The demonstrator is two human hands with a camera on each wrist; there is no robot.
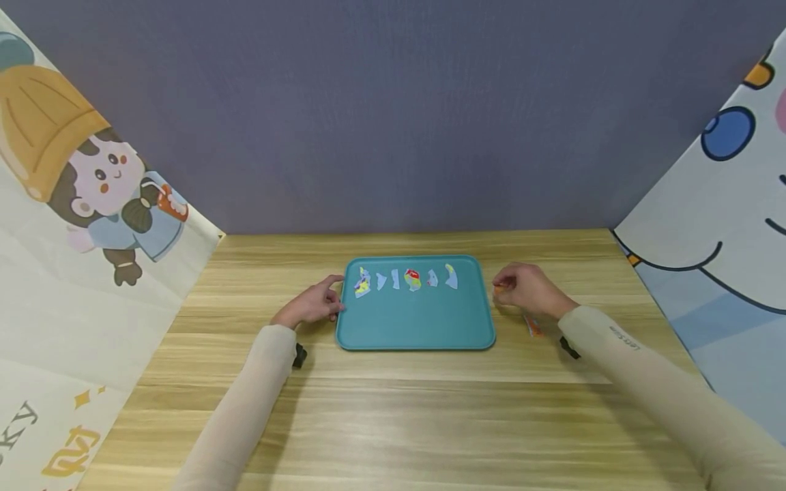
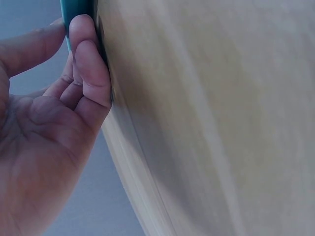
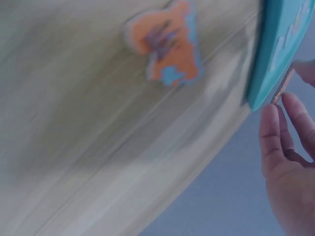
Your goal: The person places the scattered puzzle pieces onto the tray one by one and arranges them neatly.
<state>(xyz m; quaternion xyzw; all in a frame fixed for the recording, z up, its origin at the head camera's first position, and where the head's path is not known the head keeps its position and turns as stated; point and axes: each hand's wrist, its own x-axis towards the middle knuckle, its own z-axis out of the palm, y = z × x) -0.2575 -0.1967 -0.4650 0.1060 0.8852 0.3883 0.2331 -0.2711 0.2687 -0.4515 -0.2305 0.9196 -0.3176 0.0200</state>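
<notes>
A teal tray (image 1: 414, 320) lies flat on the table with a row of several torn-looking, irregular puzzle pieces (image 1: 413, 279) along its far part. My left hand (image 1: 314, 301) holds the tray's left rim, thumb and fingertips against it; in the left wrist view the fingers (image 2: 93, 73) are bent at that edge. Just off the tray's right side, my right hand (image 1: 529, 290) pinches a thin orange puzzle piece (image 3: 283, 87) between thumb and fingertips. Another orange piece with blue and purple patches (image 3: 172, 44) lies on the table below that hand, partly covered by it in the head view.
The wood-grain table (image 1: 417, 423) runs up to a grey-blue panel (image 1: 405, 123) at the back. Printed cartoon sheets (image 1: 55, 293) stand at the left and right sides. Dark straps show at both wrists.
</notes>
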